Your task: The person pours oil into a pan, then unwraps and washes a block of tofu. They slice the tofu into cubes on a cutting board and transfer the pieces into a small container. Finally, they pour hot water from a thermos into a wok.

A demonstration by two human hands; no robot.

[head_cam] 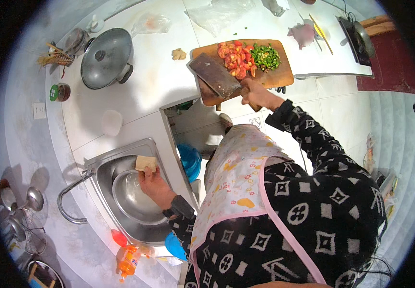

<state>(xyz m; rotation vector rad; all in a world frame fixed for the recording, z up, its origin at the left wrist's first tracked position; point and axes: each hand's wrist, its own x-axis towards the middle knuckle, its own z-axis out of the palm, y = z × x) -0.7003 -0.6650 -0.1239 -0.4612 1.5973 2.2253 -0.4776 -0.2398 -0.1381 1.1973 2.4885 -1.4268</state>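
My left hand (154,183) holds a small pale tan block (146,163), tofu or a sponge, over the stainless steel sink (104,180). Below it, a metal bowl (130,196) rests inside the basin. With my right hand (256,93) I grip the handle of a cleaver (214,75). Its broad dark blade is above the left part of the wooden cutting board (283,72); whether it touches the wood I cannot tell. Chopped tomatoes (233,57) and chopped green peppers (267,57) lie side by side on the board.
A lidded wok (106,59) and a piece of ginger (178,54) are on the white counter. The curved faucet (65,196) arches beside the sink. An orange soap bottle (128,262) lies near its corner. Plastic bags (218,14) lie along the far side.
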